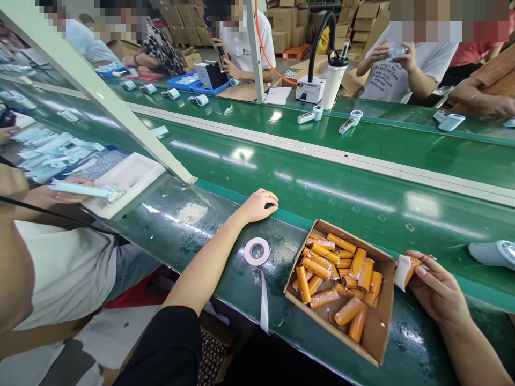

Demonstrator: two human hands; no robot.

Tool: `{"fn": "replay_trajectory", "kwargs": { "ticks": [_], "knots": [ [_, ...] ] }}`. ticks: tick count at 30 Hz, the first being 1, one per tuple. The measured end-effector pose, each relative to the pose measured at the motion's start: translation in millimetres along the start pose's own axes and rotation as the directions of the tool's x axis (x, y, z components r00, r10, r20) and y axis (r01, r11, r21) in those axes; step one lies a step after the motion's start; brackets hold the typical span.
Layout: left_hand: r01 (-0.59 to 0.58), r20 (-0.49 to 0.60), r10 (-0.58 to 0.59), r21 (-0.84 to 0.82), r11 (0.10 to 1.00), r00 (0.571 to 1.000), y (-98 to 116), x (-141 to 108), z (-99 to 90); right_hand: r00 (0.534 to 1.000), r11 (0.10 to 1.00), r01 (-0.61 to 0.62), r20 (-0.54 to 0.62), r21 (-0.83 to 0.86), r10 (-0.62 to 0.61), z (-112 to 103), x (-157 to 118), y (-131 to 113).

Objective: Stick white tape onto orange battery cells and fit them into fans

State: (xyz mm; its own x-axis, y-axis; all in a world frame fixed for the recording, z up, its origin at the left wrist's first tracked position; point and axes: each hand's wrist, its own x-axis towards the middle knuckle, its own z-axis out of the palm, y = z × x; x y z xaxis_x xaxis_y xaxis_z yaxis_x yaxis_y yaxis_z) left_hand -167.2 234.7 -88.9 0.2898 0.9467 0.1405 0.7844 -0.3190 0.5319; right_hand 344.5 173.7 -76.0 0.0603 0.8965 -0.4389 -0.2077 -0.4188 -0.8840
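Note:
My right hand (438, 289), on the right, grips an orange cylindrical battery (411, 269) with a white strip on one end between thumb and fingers. Just left of it is an open cardboard box (384, 332) holding several orange batteries (358, 262) with thin wires. My left hand (259, 206) rests at the bench's far edge beside the conveyor, loosely curled, with a gap between thumb and fingers and nothing visible in it. A roll of white tape (257, 251) lies on the bench below that hand, its loose end hanging over the near edge.
The green conveyor belt (341, 182) runs past the bench. A light blue device housing (493, 253) lies on it at right. A slanted metal post (120, 112) stands left. A co-worker's hand (76, 190) holds a pale part near a white foam tray (132, 177). Other people work across the belt.

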Motion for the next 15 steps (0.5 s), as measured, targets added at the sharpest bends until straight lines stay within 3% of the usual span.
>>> {"fn": "replay_trajectory", "kwargs": {
  "ticks": [6, 15],
  "knots": [
    [-0.018, -0.031, 0.018, 0.007, 1.000, 0.999, 8.2, 4.2, 7.9, 0.999, 1.000, 0.015, 0.028, -0.018, -0.014, -4.9, 1.8, 3.9],
    [0.068, -0.154, -0.058, 0.059, 0.996, 0.986, 1.9, 4.5, 9.6, 0.998, 1.000, 0.027, 0.059, -0.009, -0.027, -7.7, 5.6, 5.9]
  ]
}}
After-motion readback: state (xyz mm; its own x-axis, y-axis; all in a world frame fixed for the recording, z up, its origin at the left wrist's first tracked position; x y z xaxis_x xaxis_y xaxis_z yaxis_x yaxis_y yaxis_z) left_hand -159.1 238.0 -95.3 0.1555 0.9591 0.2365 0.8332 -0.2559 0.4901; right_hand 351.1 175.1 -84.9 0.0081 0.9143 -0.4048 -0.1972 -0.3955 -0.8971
